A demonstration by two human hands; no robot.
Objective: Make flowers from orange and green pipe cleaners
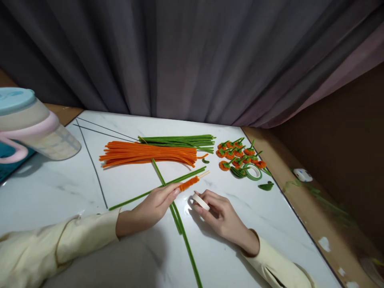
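My left hand (159,204) is closed on a thin pale stick (204,174) with an orange pipe cleaner (189,183) coiled round it. The bare end of the stick points up to the right. Between the thumb and fingers of my right hand (222,214) is a roll of white tape (201,201), held just above the table and apart from the stick. Loose green pipe cleaners (187,244) lie crossed under and beside my left hand. Beyond them are a bundle of orange pipe cleaners (150,154) and a bundle of green pipe cleaners (180,141).
Several small orange pieces with green stems (238,152) sit at the right, beside a roll of green tape (253,172) and a small green leaf shape (265,186). Thin dark wires (93,160) lie at the left, near a large cup (45,128). A curtain (180,60) hangs behind.
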